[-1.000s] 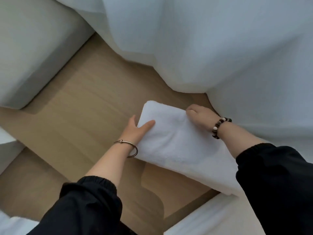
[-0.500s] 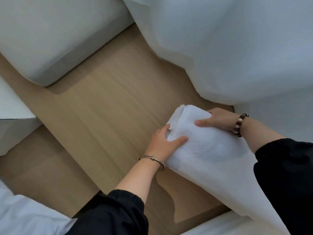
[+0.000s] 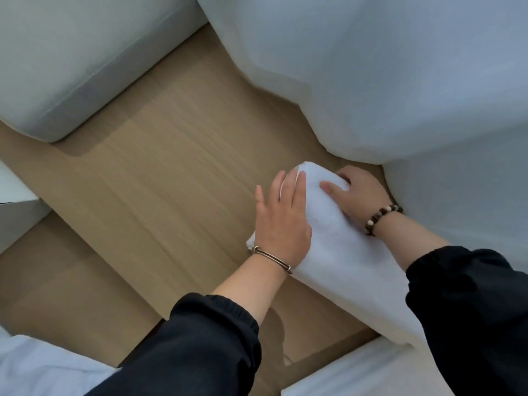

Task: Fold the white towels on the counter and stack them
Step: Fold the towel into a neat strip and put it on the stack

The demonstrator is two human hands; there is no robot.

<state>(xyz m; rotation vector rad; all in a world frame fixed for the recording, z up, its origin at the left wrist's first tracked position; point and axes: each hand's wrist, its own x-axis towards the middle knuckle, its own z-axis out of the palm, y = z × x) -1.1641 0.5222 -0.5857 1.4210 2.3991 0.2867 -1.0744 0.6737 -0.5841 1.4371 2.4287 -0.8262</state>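
The left hand (image 3: 281, 221) has moved. A moment ago its fingers were tucked into the fold of the white towel (image 3: 337, 238). Now it lies flat on top of the towel's near end, with the fingers straight and spread a little, pressing down and gripping nothing. The towel looks more bunched up at that end than it did.

Far on the left, a white box (image 3: 14, 212) pokes in at the edge. Above it sits a big pale cushion (image 3: 71, 61) with a rounded corner. Low in the left corner lies some white cloth (image 3: 43, 367).

In the middle is the wooden bench (image 3: 171, 172), light brown with long grain lines.

A black sleeve (image 3: 205, 344) leads up to the left hand, and a thin metal bangle (image 3: 271, 257) goes round that wrist. The towel lies on the bench under both hands, and its long end hangs down off the right side.

The right hand (image 3: 357, 192) grips the far end of the towel. Its thumb lies on top and its fingers curl round the edge. A bead bracelet (image 3: 381, 218) sits on that wrist, and another black sleeve (image 3: 471, 310) covers the arm.

A big white sheet (image 3: 385, 67) fills the top right, touching the bench just behind the right hand. More white cloth (image 3: 357, 372) lies at the bottom right.
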